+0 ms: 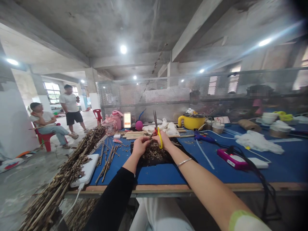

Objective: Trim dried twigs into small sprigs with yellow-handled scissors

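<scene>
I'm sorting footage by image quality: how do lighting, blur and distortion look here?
Head view: the ceiling light is blown out; the upper-right light throws a long glare streak; the upper-right corner falls dark; the mesh partition turns hazy toward the right; the left wall leans, probably from a wide lens; the yellow scissors read fairly clearly.
</scene>
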A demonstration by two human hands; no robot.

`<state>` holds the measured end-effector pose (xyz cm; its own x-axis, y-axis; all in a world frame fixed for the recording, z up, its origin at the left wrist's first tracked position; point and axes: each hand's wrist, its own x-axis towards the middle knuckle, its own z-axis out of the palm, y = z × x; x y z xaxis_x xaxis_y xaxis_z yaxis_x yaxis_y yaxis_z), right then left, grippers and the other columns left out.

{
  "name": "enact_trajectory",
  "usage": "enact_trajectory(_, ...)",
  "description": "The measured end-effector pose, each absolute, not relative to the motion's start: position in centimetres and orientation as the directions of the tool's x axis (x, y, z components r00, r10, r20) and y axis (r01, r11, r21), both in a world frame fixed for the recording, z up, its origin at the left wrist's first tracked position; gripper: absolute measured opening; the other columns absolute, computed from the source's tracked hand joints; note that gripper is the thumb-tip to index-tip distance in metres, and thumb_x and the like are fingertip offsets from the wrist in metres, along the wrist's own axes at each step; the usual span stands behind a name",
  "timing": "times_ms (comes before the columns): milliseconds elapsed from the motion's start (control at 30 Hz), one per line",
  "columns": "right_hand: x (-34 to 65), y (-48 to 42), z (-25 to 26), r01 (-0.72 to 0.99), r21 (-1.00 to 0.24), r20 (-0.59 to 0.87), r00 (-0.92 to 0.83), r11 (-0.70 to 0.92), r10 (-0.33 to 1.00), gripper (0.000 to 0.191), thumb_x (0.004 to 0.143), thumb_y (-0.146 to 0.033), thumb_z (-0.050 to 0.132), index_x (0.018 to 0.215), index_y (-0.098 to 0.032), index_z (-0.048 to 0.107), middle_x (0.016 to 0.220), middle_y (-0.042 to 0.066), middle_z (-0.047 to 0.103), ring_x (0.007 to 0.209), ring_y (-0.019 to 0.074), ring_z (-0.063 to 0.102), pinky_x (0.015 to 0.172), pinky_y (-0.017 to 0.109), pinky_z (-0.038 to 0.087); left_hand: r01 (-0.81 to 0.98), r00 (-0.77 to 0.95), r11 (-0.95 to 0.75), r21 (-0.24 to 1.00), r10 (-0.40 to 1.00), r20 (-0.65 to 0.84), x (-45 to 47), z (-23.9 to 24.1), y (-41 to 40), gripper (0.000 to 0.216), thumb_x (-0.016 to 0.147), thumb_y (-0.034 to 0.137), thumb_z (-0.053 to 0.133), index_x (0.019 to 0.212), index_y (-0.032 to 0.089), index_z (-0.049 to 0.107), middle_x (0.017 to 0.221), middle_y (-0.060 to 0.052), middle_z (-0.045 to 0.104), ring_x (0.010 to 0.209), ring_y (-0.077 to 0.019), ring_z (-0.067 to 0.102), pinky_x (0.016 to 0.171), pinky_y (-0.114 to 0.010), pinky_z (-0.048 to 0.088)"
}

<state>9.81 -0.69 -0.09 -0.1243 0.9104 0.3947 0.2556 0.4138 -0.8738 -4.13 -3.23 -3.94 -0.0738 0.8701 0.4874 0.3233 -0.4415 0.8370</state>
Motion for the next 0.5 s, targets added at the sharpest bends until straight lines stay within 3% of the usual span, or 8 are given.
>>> enact_trajectory(133, 9.7, -1.6, 0.1, 0.108, -0.905, 0.387, -0.189, 0.411, 0.903, 0.022, 0.051, -0.019, 0.056, 0.07, -0.019, 0.044, 0.055, -0.007, 0.047, 0.047, 0.0086, 0.044, 0.046, 0.021, 0.036, 0.466, -0.006, -0.499, 0.731, 0.824, 0.566, -4.2, -3.2, -3.9, 0.029, 0.07, 0.017, 0.058, 0.098, 0.017, 0.065, 0.095, -0.006, 0.067, 0.088, -0.0173, 0.059, 0.085, -0.029, 0.041)
enact_trajectory(267, 9.8, -1.4, 0.0, 0.05, -0.899, 0.413, -0.228, 0.435, 0.882, 0.026, 0.056, -0.031, 0.061, 0.07, -0.019, 0.043, 0.055, -0.006, 0.047, 0.046, 0.0088, 0.044, 0.045, 0.02, 0.035, 0.578, 0.075, -0.529, 0.622, 0.793, 0.604, -4.2, -2.7, -4.3, 0.025, 0.073, 0.015, 0.054, 0.094, 0.02, 0.068, 0.095, -0.003, 0.067, 0.09, -0.0177, 0.059, 0.085, -0.029, 0.04)
enact_trajectory(367, 10.9, -0.7, -0.5, 0.18, -0.88, 0.406, -0.198, 0.44, 0.892, 0.029, 0.067, -0.047, 0.054, 0.074, -0.019, 0.047, 0.056, -0.004, 0.05, 0.048, 0.0105, 0.046, 0.046, 0.022, 0.035, 0.624, -0.002, -0.452, 0.637, 0.815, 0.58, -4.4, -2.5, -4.5, 0.021, 0.074, 0.018, 0.053, 0.087, 0.018, 0.069, 0.086, -0.004, 0.069, 0.082, -0.018, 0.06, 0.079, -0.028, 0.042)
enact_trajectory(500, 13.9, -0.1, -2.3, 0.539, -0.689, 0.49, -0.146, 0.485, 0.859, 0.036, 0.067, -0.054, 0.054, 0.068, -0.018, 0.051, 0.062, 0.0, 0.055, 0.061, 0.0151, 0.052, 0.058, 0.025, 0.039, 0.584, -0.187, -0.355, 0.73, 0.816, 0.547, -4.8, -2.7, -4.1, 0.021, 0.075, 0.021, 0.052, 0.087, 0.015, 0.069, 0.087, -0.008, 0.068, 0.084, -0.0194, 0.059, 0.079, -0.029, 0.042)
